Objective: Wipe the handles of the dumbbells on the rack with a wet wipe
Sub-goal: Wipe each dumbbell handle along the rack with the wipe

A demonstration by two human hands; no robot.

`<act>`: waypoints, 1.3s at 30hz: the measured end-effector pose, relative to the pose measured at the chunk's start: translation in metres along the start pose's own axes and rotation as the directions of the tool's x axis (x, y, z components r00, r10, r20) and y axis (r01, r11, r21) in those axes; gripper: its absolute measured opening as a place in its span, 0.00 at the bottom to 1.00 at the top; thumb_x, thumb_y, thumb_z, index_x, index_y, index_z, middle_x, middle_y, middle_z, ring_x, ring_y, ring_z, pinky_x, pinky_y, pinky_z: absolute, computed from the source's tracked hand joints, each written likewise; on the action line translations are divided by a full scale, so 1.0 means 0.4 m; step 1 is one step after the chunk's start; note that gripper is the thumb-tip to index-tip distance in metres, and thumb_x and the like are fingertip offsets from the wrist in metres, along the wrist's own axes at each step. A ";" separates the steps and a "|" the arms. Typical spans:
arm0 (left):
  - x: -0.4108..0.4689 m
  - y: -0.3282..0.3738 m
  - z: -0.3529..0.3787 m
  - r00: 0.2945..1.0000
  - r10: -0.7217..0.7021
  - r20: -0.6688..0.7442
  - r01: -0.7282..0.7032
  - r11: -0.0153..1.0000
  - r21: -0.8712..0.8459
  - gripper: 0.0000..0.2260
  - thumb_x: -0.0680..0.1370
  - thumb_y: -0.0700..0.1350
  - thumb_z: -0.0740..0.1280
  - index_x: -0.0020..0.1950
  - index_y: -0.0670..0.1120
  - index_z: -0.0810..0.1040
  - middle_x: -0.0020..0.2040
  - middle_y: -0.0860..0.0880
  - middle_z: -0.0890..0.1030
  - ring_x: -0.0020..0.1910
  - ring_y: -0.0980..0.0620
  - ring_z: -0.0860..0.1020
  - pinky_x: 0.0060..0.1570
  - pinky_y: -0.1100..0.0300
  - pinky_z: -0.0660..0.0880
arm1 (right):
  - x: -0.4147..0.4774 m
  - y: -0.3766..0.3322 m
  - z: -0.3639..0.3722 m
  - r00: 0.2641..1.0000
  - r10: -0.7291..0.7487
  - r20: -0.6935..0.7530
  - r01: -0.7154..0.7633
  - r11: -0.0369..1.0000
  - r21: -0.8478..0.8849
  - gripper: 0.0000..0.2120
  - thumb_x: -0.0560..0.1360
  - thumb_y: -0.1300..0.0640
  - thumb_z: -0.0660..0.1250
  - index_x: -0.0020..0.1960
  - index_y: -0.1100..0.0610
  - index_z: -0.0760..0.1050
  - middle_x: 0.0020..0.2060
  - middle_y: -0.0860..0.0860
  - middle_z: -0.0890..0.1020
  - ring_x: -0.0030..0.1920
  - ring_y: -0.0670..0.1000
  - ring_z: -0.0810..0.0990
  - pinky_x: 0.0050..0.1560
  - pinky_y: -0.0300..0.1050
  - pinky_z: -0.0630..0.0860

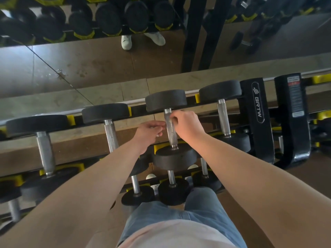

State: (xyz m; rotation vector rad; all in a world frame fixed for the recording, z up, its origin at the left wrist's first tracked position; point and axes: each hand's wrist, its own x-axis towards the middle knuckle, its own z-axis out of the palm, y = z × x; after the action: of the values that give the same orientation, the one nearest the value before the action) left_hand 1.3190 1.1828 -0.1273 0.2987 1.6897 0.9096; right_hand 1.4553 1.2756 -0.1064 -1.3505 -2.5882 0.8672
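Several black-headed dumbbells with knurled silver handles lie in yellow cradles on the top tier of the rack [196, 98]. Both my hands meet at the handle [171, 133] of the middle dumbbell [165, 100]. My left hand [149, 131] is curled on the handle's left side, and a small white bit of the wet wipe [158, 135] shows under its fingers. My right hand [186, 122] pinches the upper part of the handle from the right. Most of the wipe is hidden.
Neighbouring handles stand to the left [111, 135] and to the right [223, 117]. A black rack upright [258, 108] with a logo is at the right. Smaller dumbbells [172, 190] sit on a lower tier above my knees. A mirror [89, 59] runs behind the rack.
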 end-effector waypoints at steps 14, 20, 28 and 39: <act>0.033 -0.034 0.002 0.998 -0.040 -0.055 0.042 0.999 0.027 0.09 0.83 0.41 0.65 0.54 0.52 0.84 0.45 0.42 0.82 0.36 0.52 0.72 0.30 0.62 0.67 | -0.024 -0.019 0.015 0.999 -0.049 -0.002 0.049 0.999 -0.002 0.08 0.80 0.60 0.68 0.56 0.61 0.84 0.50 0.57 0.83 0.49 0.54 0.82 0.54 0.48 0.81; 0.039 -0.064 -0.004 0.998 -0.062 0.014 0.062 0.998 0.016 0.11 0.82 0.42 0.64 0.62 0.49 0.83 0.40 0.44 0.80 0.36 0.47 0.69 0.28 0.61 0.63 | -0.074 0.032 0.003 0.937 -0.168 0.308 0.178 0.984 -0.004 0.04 0.79 0.59 0.69 0.52 0.57 0.82 0.52 0.51 0.82 0.52 0.49 0.80 0.57 0.48 0.81; 0.031 -0.058 -0.003 0.988 -0.148 0.050 0.148 0.989 -0.003 0.09 0.83 0.42 0.65 0.60 0.49 0.82 0.39 0.46 0.79 0.26 0.55 0.64 0.24 0.64 0.62 | 0.021 0.010 0.022 0.997 0.063 -0.046 -0.052 0.977 0.208 0.09 0.80 0.59 0.69 0.59 0.57 0.83 0.55 0.51 0.82 0.53 0.48 0.80 0.55 0.38 0.76; 0.028 -0.044 0.013 0.984 -0.150 0.091 0.153 0.988 -0.025 0.09 0.83 0.44 0.64 0.60 0.50 0.83 0.42 0.48 0.83 0.33 0.53 0.72 0.27 0.63 0.63 | -0.078 0.078 0.010 0.916 0.264 0.302 -0.361 0.871 0.333 0.02 0.79 0.55 0.70 0.51 0.49 0.79 0.46 0.45 0.83 0.47 0.44 0.82 0.51 0.42 0.80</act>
State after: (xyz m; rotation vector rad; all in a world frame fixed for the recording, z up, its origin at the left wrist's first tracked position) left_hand 1.3244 1.1801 -0.1481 0.1839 1.5912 0.7981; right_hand 1.4954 1.2632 -0.1208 -1.6490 -2.2033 1.5936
